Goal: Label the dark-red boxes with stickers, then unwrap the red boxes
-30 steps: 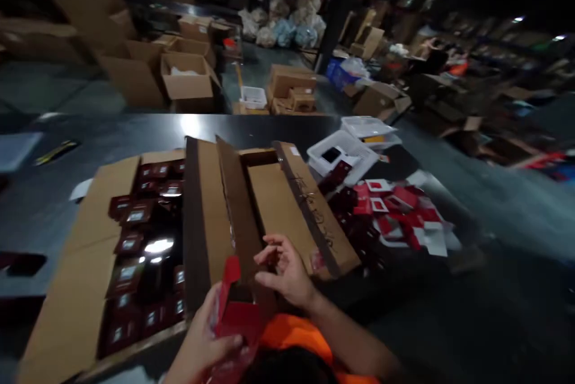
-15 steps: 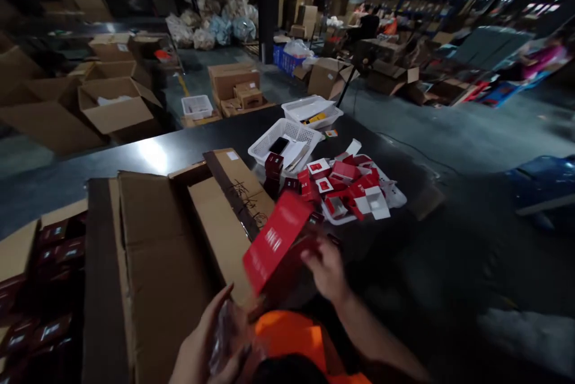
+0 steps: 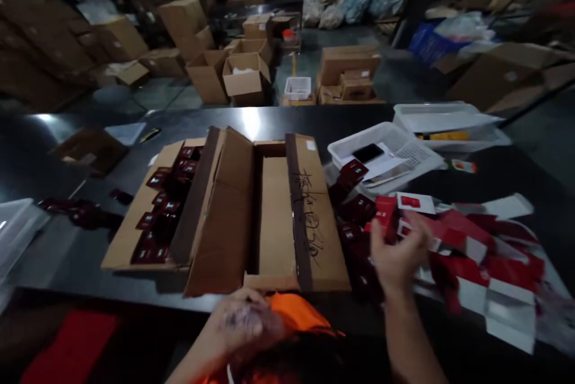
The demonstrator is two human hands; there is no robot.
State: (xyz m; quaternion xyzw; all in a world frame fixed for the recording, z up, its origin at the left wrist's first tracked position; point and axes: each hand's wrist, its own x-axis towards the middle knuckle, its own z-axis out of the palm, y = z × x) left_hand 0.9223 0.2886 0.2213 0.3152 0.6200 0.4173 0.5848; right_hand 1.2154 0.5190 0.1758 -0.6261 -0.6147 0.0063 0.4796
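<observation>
My right hand [image 3: 398,252] hovers with fingers spread over a heap of red and white carton pieces [image 3: 476,255] on the dark table [image 3: 63,252], nearest a small red and white box [image 3: 406,203]. It holds nothing. My left hand [image 3: 245,324] is curled close to my chest at the near table edge, closed on what looks like crumpled clear plastic wrap; it is blurred. In front of me lies an open, empty cardboard carton [image 3: 274,216]. To its left, a second open carton [image 3: 135,222] holds several small dark red boxes [image 3: 166,204].
Two white plastic baskets [image 3: 422,159] [image 3: 444,117] stand at the right back; the nearer one holds a phone [image 3: 368,152] and papers. Also here: a small brown box [image 3: 90,147] at the left, a clear tray [image 3: 13,228] at the left edge, and cartons [image 3: 245,75] on the floor beyond.
The red box that my right hand carried to the right is out of that hand, which now spreads over the heap. The view has swung back left. My left hand stays near my chest.
</observation>
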